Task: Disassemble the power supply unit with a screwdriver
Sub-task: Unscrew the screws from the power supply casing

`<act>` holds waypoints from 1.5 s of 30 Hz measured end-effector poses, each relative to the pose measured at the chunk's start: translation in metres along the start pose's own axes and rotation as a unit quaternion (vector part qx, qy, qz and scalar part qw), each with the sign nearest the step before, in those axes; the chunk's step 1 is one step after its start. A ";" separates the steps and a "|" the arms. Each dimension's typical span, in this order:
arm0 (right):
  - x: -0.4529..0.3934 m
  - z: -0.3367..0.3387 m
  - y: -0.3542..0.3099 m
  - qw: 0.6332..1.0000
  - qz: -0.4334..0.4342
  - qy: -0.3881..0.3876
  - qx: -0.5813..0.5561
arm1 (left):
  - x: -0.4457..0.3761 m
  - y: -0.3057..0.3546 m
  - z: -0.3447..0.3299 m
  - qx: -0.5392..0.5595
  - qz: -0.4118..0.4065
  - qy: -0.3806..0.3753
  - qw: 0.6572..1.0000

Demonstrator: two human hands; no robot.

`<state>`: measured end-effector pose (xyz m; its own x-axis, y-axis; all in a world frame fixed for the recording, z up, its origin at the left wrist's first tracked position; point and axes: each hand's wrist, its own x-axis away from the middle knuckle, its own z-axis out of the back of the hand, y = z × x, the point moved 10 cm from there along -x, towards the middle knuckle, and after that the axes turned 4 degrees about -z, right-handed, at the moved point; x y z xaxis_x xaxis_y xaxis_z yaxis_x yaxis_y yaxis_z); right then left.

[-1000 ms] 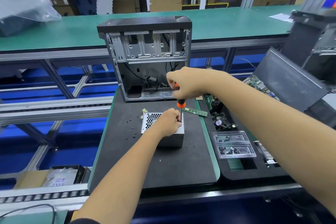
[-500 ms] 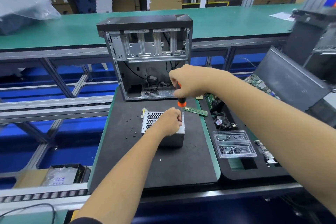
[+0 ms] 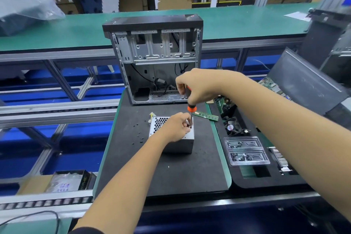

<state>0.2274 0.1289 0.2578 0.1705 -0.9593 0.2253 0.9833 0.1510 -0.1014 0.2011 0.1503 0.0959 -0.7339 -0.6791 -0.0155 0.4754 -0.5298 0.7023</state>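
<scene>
The power supply unit point(image 3: 171, 137), a grey metal box with a honeycomb vent on top, sits near the centre of the black foam mat point(image 3: 133, 167). The open, emptied computer case point(image 3: 153, 59) stands upright at the unit's 12 o'clock, at the mat's far edge.

Left hand point(image 3: 175, 126) rests on top of the unit with the fingers curled in, pinching at the screwdriver tip near the unit's far right corner — what lies between the fingertips is too small to tell.

Right hand point(image 3: 197, 86) is closed around the handle of the screwdriver point(image 3: 190, 109), which stands close to vertical; its orange collar shows below the fist and the thin shaft runs down to the unit's top beside the left fingertips.

Small dark screws point(image 3: 139, 135) lie scattered on the mat at the unit's 9 o'clock. A green memory stick point(image 3: 206, 115) lies flat at the unit's 2 o'clock, just beside the mat's right edge.

On the adjoining black tray at 3 o'clock: a clear plastic two-compartment box point(image 3: 246, 151) with small dark parts in both compartments, and beyond it — at about 1 o'clock from that box — a small cooling fan point(image 3: 232, 126) and green circuit boards point(image 3: 223, 103).
</scene>
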 end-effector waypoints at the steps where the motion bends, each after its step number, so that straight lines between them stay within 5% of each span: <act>1: 0.002 0.000 -0.001 1.000 0.006 -0.012 -0.009 | 0.001 0.001 0.001 0.000 -0.005 0.006 1.000; 9: -0.003 0.006 0.015 0.990 -0.078 0.056 0.108 | -0.009 0.004 -0.004 -0.044 0.020 -0.041 0.998; 15: 0.005 0.003 -0.005 0.999 0.025 0.009 -0.030 | -0.010 0.001 -0.004 -0.033 0.031 -0.030 0.999; 20: 0.000 0.002 0.014 0.999 -0.040 0.026 -0.002 | -0.012 0.003 -0.007 -0.061 0.043 -0.047 0.996; 29: 0.003 0.010 0.015 0.995 -0.023 0.082 -0.060 | -0.011 0.002 -0.013 -0.131 0.030 -0.048 0.990; 38: 0.001 0.013 0.020 0.991 -0.021 0.099 -0.084 | 0.003 -0.008 0.005 0.014 0.023 0.027 0.999; 45: 0.004 0.018 0.025 0.986 -0.033 0.119 -0.109 | 0.007 -0.004 0.002 -0.016 -0.003 0.052 0.998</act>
<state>0.2534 0.1330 0.2740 0.0608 -0.9981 0.0077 0.9506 0.0556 -0.3055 0.1935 0.1488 0.0950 -0.6829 -0.7243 -0.0950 0.4881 -0.5492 0.6783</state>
